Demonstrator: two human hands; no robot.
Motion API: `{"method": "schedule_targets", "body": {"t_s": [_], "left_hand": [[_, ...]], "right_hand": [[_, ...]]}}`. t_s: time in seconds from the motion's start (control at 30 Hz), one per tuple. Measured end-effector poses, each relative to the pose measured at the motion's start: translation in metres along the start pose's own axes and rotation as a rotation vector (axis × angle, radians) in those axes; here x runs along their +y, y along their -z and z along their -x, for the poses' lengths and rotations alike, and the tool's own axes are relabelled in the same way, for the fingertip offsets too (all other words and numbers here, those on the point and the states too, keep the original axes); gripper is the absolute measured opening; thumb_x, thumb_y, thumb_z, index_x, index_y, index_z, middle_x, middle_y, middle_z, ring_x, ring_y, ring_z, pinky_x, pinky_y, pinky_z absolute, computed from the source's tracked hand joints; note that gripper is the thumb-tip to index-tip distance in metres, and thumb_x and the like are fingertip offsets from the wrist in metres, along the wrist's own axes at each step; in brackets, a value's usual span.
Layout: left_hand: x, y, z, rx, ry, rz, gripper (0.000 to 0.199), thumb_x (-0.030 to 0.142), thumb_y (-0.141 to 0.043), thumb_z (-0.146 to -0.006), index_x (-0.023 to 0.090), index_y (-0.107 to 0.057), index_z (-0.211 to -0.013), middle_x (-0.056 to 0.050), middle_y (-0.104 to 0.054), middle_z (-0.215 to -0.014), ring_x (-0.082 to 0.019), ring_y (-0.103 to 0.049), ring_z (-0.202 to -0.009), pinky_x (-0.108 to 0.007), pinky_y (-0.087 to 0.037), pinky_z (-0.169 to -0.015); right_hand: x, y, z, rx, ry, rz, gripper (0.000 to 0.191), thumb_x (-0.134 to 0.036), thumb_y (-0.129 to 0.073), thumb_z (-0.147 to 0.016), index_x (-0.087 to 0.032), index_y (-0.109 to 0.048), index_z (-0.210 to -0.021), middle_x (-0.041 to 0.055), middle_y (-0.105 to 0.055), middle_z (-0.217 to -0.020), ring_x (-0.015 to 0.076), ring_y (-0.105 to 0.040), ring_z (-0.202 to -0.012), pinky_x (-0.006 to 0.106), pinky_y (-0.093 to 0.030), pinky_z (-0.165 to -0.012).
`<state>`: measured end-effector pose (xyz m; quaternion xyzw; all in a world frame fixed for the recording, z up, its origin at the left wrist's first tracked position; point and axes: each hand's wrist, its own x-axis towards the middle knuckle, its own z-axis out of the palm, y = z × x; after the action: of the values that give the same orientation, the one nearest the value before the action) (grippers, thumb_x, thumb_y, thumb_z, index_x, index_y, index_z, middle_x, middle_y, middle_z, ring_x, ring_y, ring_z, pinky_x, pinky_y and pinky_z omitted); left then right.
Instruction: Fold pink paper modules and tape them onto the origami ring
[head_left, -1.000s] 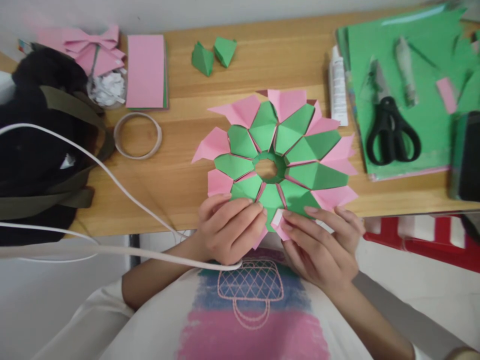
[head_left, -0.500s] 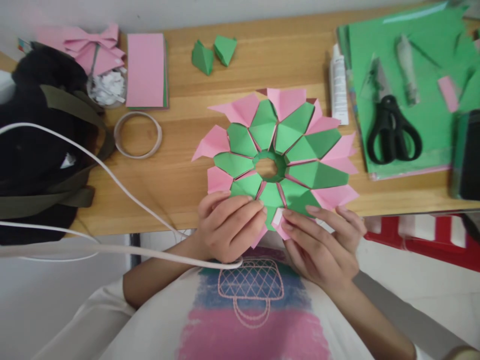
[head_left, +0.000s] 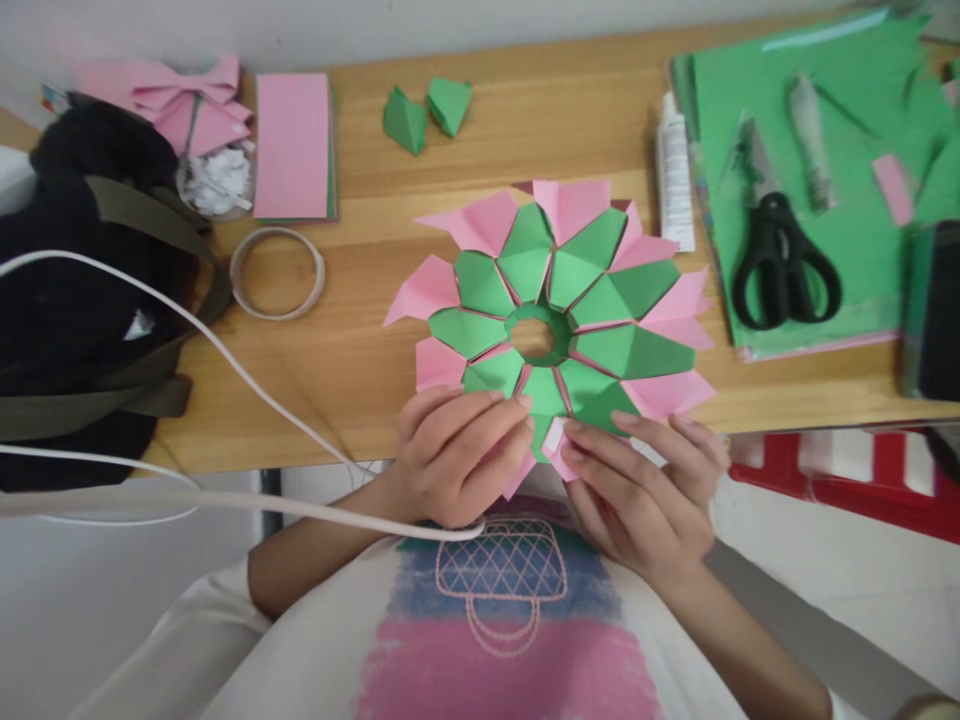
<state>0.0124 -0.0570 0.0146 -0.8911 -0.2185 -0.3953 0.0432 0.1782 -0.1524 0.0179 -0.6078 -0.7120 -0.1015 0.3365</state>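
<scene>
A ring of folded green and pink paper (head_left: 634, 350), with a round hole in its middle, is held at the table's front edge. My left hand (head_left: 465, 450) is closed on its lower left part, fingers bent over the paper. My right hand (head_left: 649, 480) grips its lower right part, with the fingertips at a small pink piece (head_left: 559, 452) that has a white patch. Both thumbs are mostly hidden beneath the paper. Two small folded green pieces (head_left: 405, 120) lie farther back on the table.
Black scissors (head_left: 784, 260) and a white tube (head_left: 675, 180) are at the right by green sheets (head_left: 847, 250). A tape roll (head_left: 277, 272), pink paper stack (head_left: 291, 145) and dark bag (head_left: 90, 280) are at the left. A white cable (head_left: 300, 507) crosses my left forearm.
</scene>
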Motion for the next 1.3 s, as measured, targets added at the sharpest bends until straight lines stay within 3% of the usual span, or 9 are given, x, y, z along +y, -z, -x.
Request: {"method": "schedule_targets", "body": {"t_s": [0.4,0.6,1.3], "left_hand": [[0.0012,-0.0063,0.0047,0.059,0.026,0.039,0.012,0.011,-0.074,-0.074,0.021,-0.066,-0.076,0.0,-0.072,-0.086,-0.014,-0.06,-0.083,-0.03,-0.05,-0.079],[-0.0008,-0.0029,0.0045,0.023,0.021,0.047,0.009,0.012,-0.073,-0.075,0.02,-0.068,-0.077,-0.002,-0.072,-0.087,-0.015,-0.06,-0.083,-0.031,-0.051,-0.079],[-0.0034,-0.005,0.0068,0.05,0.044,0.049,0.009,0.011,-0.069,-0.075,0.018,-0.069,-0.081,-0.006,-0.07,-0.089,-0.019,-0.06,-0.087,-0.034,-0.05,-0.079]], "right_hand": [[0.0035,-0.0032,0.0022,0.07,0.029,0.044,0.01,-0.023,-0.07,-0.079,-0.025,-0.061,-0.083,-0.001,-0.062,-0.086,0.0158,-0.054,-0.09,0.038,-0.042,-0.09],[0.0055,-0.0036,0.0035,0.087,0.029,0.063,0.011,-0.022,-0.07,-0.077,-0.023,-0.061,-0.082,0.0011,-0.057,-0.09,0.0166,-0.051,-0.092,0.037,-0.044,-0.088],[0.008,-0.0071,0.0078,0.113,-0.004,0.091,0.012,-0.028,-0.067,-0.079,-0.022,-0.058,-0.082,0.0036,-0.056,-0.094,0.0196,-0.051,-0.097,0.037,-0.044,-0.085]]}}
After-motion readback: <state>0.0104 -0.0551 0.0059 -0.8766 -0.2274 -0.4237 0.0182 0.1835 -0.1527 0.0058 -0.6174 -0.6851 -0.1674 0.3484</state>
